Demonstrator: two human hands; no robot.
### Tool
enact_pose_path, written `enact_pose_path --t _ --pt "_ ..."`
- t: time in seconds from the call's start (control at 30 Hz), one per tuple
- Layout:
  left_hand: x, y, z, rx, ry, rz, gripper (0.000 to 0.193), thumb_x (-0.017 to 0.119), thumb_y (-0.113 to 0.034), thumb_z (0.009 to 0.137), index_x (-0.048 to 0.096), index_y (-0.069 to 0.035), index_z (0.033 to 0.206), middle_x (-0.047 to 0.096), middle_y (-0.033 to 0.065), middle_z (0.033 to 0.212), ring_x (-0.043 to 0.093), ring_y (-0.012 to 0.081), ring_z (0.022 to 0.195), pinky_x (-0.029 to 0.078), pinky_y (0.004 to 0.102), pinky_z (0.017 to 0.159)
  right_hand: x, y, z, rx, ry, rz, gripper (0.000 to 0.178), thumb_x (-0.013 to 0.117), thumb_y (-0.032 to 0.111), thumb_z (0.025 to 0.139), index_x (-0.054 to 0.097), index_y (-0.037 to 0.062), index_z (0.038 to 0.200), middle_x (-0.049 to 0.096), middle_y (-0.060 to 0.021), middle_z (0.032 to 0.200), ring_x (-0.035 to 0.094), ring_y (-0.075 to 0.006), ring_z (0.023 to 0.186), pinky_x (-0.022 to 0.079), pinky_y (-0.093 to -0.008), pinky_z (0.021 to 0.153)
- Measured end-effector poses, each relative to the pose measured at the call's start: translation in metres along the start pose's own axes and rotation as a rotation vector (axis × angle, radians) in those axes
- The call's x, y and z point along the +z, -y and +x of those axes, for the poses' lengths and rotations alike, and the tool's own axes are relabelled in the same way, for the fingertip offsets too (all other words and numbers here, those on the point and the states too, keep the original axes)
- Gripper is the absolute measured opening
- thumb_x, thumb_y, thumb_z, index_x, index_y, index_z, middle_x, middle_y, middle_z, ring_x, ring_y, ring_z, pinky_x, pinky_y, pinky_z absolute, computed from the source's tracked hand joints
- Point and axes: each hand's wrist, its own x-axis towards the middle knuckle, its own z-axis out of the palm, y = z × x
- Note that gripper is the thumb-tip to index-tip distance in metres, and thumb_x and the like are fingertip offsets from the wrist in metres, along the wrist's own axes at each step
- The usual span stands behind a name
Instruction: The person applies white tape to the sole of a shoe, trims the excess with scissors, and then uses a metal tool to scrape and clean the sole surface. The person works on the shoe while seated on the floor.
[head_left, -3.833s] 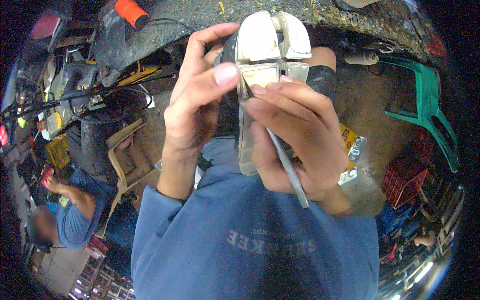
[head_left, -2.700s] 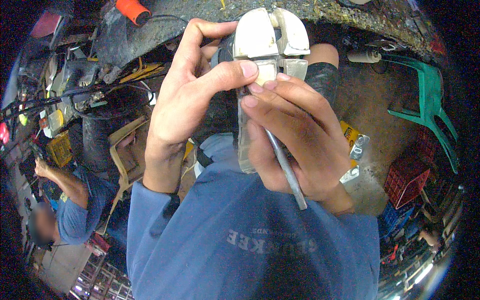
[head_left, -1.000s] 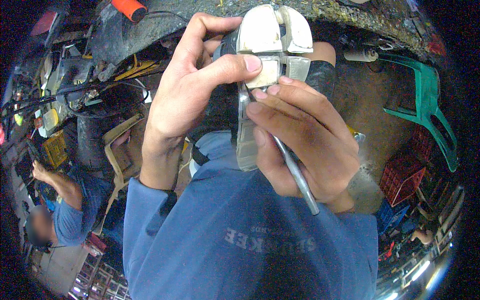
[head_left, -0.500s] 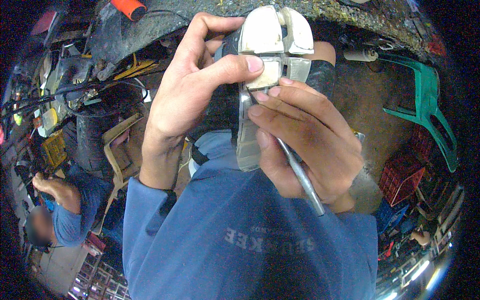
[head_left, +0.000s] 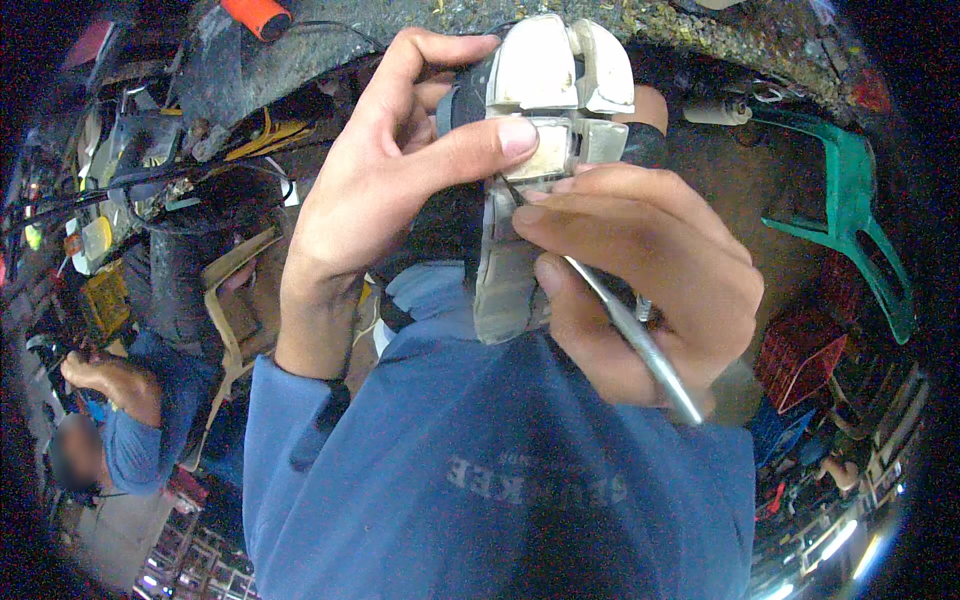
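Observation:
A shoe (head_left: 535,65) lies sole up in front of my chest. Its sole is split into whitish pads at the far end and greyer ribbed ones toward me. My left hand (head_left: 385,165) grips it from the left, with the thumb pressed on a white pad and the fingers behind the edge. In my right hand (head_left: 650,270) is a slim metal tool (head_left: 645,350) held like a pen. Its dark pointed tip touches or nearly touches the groove just below my left thumb. I cannot tell whether it is a blade or an awl.
A worn bench edge (head_left: 330,75) runs along the far side, with an orange cylindrical thing (head_left: 257,17) on it. On the right stand a green plastic chair (head_left: 850,190) and a red crate (head_left: 800,360). A beige chair (head_left: 235,300) and another person (head_left: 140,420) are at the left.
My right hand has shifted slightly right, and the tool now slants more to the right, its tip staying near the same groove. The shoe has moved a little right with my left thumb.

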Motion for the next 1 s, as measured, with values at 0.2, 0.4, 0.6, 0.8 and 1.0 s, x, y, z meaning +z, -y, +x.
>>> enact_pose_path --t 0.2,0.4,0.6,0.8,1.0 --pt "-0.005 0.005 -0.003 0.045 0.107 -0.08 0.071 0.077 -0.02 0.09 0.043 -0.001 0.15 0.066 0.0154 0.131 0.063 0.0219 0.122 0.047 0.0361 0.108 -0.015 -0.004 0.002 -0.004 0.066 -0.008 0.033 0.084 -0.001 0.07 0.079 -0.0025 0.103 0.077 -0.0142 0.097 0.071 -0.0276 0.089 0.056 -0.0354 0.083" --pt "-0.015 0.015 0.002 0.098 0.252 -0.285 0.072 0.075 -0.004 0.092 0.038 -0.004 0.154 0.061 0.0146 0.137 0.059 0.0194 0.128 0.047 0.0342 0.107 -0.005 0.005 -0.014 0.231 -0.029 0.144 0.034 0.086 -0.001 0.075 0.068 -0.0009 0.105 0.072 -0.0181 0.105 0.07 -0.028 0.095 0.054 -0.0357 0.086" --pt "-0.011 0.018 -0.001 0.101 0.297 -0.383 0.088 0.076 0.006 0.085 0.028 -0.004 0.158 0.054 0.0165 0.145 0.055 0.0229 0.135 0.045 0.0377 0.113 -0.01 0.003 -0.021 0.283 -0.132 0.238 0.032 0.084 -0.005 0.073 0.067 -0.0004 0.1 0.074 -0.0191 0.099 0.07 -0.0315 0.096 0.054 -0.0418 0.089" --pt "-0.008 0.02 -0.003 0.12 0.284 -0.325 0.097 0.08 0.01 0.081 0.023 -0.005 0.158 0.054 0.0171 0.145 0.055 0.0229 0.135 0.045 0.0393 0.115 -0.011 -0.027 -0.017 -0.011 -0.158 0.209 0.032 0.092 0.012 0.073 0.07 0.0007 0.094 0.076 -0.0154 0.097 0.069 -0.032 0.094 0.055 -0.0445 0.084" --pt "-0.008 0.016 -0.005 0.114 0.258 -0.297 0.098 0.082 0.008 0.082 0.022 -0.004 0.158 0.054 0.0174 0.144 0.055 0.0227 0.135 0.045 0.0396 0.115 -0.02 -0.034 -0.007 -0.05 -0.101 0.17 0.032 0.091 0.018 0.076 0.071 0.0015 0.094 0.074 -0.0145 0.1 0.068 -0.0321 0.096 0.055 -0.0454 0.086"
